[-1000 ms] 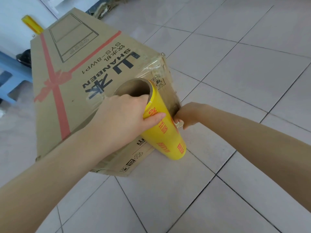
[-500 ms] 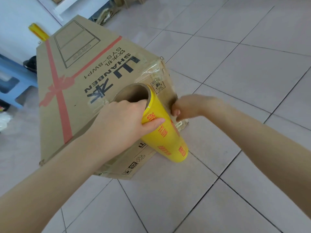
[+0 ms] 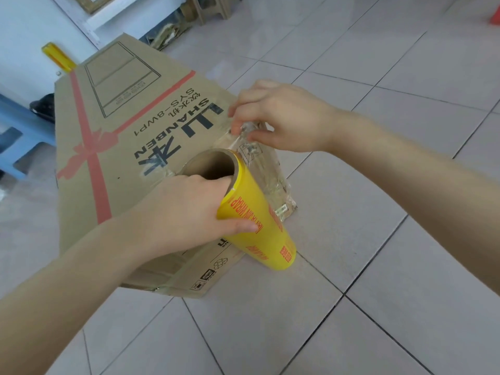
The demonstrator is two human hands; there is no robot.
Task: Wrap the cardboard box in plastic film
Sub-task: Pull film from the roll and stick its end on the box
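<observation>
At the far left a blue stool (image 3: pixel 19 131) stands on the tiled floor (image 3: pixel 392 253), and a second yellow roll (image 3: pixel 55 56) leans against the wall behind the cardboard box (image 3: pixel 113 169). The box lies on the floor, long and flat-sided, with its near end towards the camera. Its upper face carries a printed red ribbon and bow, a line drawing, and black lettering reading SHANBEN SYS-8WP1. The left hand (image 3: pixel 186 212) grasps the upper end of the film roll (image 3: pixel 259 228): the thumb lies across the yellow outer surface and the fingers curl over the rim into the open cardboard core. The roll is yellow with red lettering, tilted, and sits against the near right corner of the box, its lower end at floor level. A sheet of clear plastic film (image 3: pixel 266 169) runs from the roll up across the box's end face; it is wrinkled and glossy, and the box markings show through it. The right hand (image 3: pixel 284 117) pinches the free end of this film between thumb and fingertips at the box's upper corner.
</observation>
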